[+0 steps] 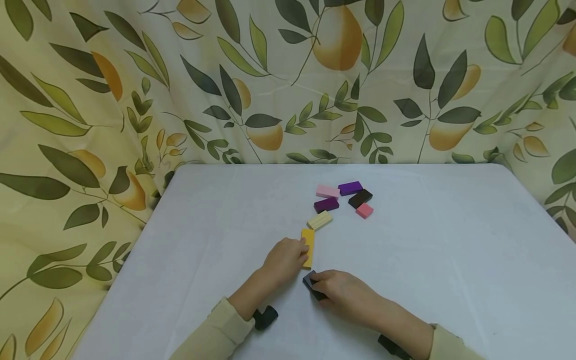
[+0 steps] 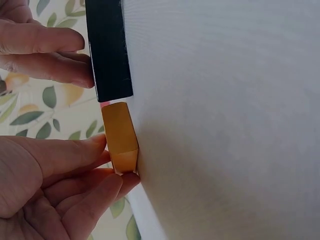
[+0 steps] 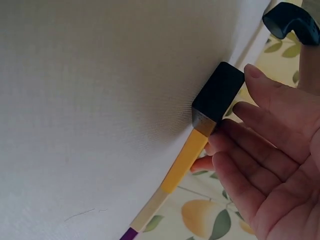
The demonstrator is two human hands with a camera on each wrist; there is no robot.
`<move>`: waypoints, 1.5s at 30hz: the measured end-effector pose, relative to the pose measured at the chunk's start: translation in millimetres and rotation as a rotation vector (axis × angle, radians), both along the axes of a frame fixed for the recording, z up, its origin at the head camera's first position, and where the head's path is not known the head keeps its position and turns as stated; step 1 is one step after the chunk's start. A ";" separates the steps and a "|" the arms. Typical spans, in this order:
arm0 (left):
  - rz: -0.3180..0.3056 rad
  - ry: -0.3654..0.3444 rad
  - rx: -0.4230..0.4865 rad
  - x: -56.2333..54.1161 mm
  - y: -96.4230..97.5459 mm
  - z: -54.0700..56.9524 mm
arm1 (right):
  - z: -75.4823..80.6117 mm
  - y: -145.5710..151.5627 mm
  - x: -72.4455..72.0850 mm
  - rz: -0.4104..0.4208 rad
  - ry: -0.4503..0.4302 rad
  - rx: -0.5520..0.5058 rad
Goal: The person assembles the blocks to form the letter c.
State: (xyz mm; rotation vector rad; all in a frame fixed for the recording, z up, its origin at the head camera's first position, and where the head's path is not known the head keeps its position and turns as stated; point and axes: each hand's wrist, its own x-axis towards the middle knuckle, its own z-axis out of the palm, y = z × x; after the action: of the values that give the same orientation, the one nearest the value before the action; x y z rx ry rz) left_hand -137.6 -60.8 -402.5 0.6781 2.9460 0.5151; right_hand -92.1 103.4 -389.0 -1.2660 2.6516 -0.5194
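My left hand (image 1: 285, 257) is at a yellow block (image 1: 308, 248) lying flat on the white table; in the left wrist view its thumb and fingers pinch the same yellow block (image 2: 120, 130) at its side and near end. Just nearer to me, my right hand (image 1: 339, 292) holds a black block (image 1: 310, 280), with curled fingers over it in the head view. The right wrist view has the thumb at one end of the black block (image 3: 218, 92) and fingertips along its side. The black block's other end sits right by the yellow block's end.
Beyond the yellow block, a cream block (image 1: 319, 220) continues the line. Farther back lie a plum block (image 1: 326, 205), a pink block (image 1: 327, 191), a violet block (image 1: 350, 188), a dark brown block (image 1: 360, 198) and a coral block (image 1: 364, 210). A fruit-patterned curtain (image 1: 315, 125) hangs behind the table (image 1: 450, 250).
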 end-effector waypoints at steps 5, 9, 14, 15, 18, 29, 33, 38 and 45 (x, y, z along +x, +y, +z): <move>-0.004 0.004 -0.005 -0.1 0.5 -0.7 | -0.3 -0.1 0.1 -0.021 -0.027 -0.011; -0.005 -0.002 0.002 0.3 0.6 -0.2 | 0.0 0.7 -0.7 -0.029 -0.044 -0.015; -0.001 -0.003 0.008 0.6 -0.2 -0.7 | -1.2 1.1 -1.0 -0.029 -0.051 -0.029; 0.003 -0.004 0.008 0.7 -0.5 -1.1 | -1.8 0.8 -1.0 -0.027 -0.049 -0.032; 0.014 -0.015 0.009 1.3 -1.5 -1.8 | -3.6 -0.9 -1.3 -0.014 -0.038 -0.038; 0.013 -0.015 0.033 0.3 -1.0 -1.5 | -4.4 -4.1 -1.7 0.001 -0.018 -0.042; 0.011 -0.017 0.034 0.4 -1.0 -0.5 | -4.7 -2.2 -1.1 -0.001 -0.013 -0.051; 0.010 -0.020 0.019 0.1 -0.6 0.5 | -4.9 -2.1 -1.9 0.001 -0.004 -0.062; 0.011 -0.027 0.022 0.1 -0.2 0.6 | -5.1 -3.6 -3.9 0.000 0.000 -0.054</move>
State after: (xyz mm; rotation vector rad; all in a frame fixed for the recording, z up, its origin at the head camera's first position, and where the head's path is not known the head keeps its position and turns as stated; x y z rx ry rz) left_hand -137.5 -61.0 -401.8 0.6519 2.9253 0.5546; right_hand -95.9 99.8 -394.1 -1.2807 2.6546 -0.5945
